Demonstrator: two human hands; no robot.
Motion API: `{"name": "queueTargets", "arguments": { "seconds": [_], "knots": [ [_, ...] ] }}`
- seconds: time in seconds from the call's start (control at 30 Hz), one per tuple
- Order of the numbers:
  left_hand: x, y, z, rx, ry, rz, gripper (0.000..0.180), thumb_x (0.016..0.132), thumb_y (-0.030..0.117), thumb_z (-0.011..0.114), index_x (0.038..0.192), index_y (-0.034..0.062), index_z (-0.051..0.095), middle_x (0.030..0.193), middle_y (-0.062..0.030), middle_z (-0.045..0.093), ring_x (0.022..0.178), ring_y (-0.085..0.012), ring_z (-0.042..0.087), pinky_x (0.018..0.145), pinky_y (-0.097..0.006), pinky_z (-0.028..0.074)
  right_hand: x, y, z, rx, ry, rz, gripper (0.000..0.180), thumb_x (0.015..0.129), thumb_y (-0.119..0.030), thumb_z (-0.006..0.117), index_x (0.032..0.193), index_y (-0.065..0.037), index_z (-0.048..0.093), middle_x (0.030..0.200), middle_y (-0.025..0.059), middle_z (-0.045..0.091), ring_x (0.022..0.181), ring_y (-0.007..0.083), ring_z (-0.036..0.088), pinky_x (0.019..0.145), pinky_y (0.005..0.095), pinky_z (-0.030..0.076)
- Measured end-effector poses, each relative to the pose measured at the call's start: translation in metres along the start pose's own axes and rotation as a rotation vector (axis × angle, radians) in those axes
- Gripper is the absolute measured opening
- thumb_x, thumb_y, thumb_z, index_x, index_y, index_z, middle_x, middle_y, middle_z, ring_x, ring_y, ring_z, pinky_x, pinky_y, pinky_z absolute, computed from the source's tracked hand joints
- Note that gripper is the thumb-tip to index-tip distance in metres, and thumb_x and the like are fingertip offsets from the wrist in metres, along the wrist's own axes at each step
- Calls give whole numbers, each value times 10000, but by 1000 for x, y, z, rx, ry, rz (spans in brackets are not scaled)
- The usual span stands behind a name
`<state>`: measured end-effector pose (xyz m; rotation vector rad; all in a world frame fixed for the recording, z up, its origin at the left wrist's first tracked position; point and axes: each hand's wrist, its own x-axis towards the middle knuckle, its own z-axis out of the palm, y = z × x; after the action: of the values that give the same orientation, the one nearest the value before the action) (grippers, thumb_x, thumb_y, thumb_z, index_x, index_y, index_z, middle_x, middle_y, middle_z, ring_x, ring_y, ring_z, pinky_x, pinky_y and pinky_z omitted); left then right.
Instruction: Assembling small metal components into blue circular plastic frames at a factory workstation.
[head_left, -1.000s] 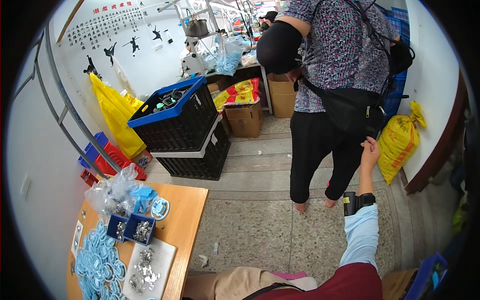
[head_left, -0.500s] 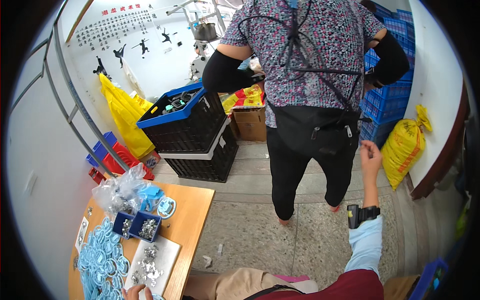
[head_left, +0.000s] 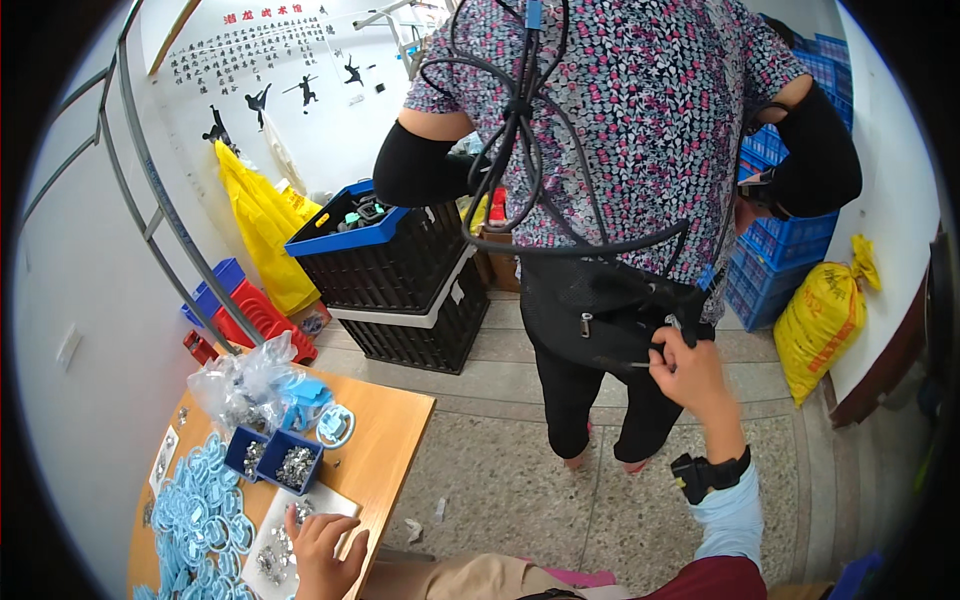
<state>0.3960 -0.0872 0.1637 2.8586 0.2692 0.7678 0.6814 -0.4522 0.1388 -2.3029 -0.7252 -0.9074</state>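
My right hand (head_left: 695, 375) is closed at the right side of the black waist bag (head_left: 560, 315) worn by a person with their back to me. A thin, pointed, tweezer-like metal tool (head_left: 632, 364) sticks out leftward from its fingers. Thumb and forefinger are beside a silver zipper pull (head_left: 673, 321); whether they grip it I cannot tell. At the lower left, my left hand (head_left: 328, 552) has its fingers apart over a white board (head_left: 338, 498) strewn with small silver metal pieces (head_left: 272, 562). Nothing shows in it.
Light-blue plastic rings (head_left: 205, 520) are heaped on the wooden table (head_left: 385, 415), near dark-blue bins (head_left: 290, 460) of metal bits and a clear bag (head_left: 240, 385). Black crates (head_left: 420, 325), blue crates (head_left: 790, 245) and a yellow sack (head_left: 822, 320) stand around the person. Black cable (head_left: 600, 245) hangs behind their back.
My right hand has moved left and down to the waist bag. The left hand has come further into view over the board. The person appears closer, their bag and cable shifted.
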Motion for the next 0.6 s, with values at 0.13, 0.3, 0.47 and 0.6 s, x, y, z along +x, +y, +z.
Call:
{"name": "queueTargets", "arguments": {
  "seconds": [0.13,0.3,0.47,0.6],
  "knots": [
    [26,15,16,-34,-19,100,119,696,118,718,788,98,645,790,-29,628,798,-209,595,1056,-473,222,-24,-1,7,-35,94,-54,136,730,-53,637,833,-54,547,641,77,563,520,259,583,465,359,453],
    [66,47,33,-63,-80,288,150,693,173,741,803,114,658,788,-16,632,806,-184,602,1025,-501,248,-36,6,14,-73,152,-183,182,667,-11,611,827,-45,531,620,60,532,514,235,569,448,324,444],
    [94,76,41,-67,-94,415,158,701,183,742,822,122,661,797,-12,639,801,-185,608,1006,-511,271,-35,-5,10,-46,191,-222,175,676,-5,618,797,-63,505,607,50,524,482,212,549,433,302,428],
    [114,91,51,-62,-144,434,145,721,197,732,827,125,666,801,-13,641,842,-191,611,1009,-518,274,-30,-9,11,53,164,-229,170,697,-2,632,794,-72,511,586,38,515,471,199,546,420,294,419]
  ]
}}
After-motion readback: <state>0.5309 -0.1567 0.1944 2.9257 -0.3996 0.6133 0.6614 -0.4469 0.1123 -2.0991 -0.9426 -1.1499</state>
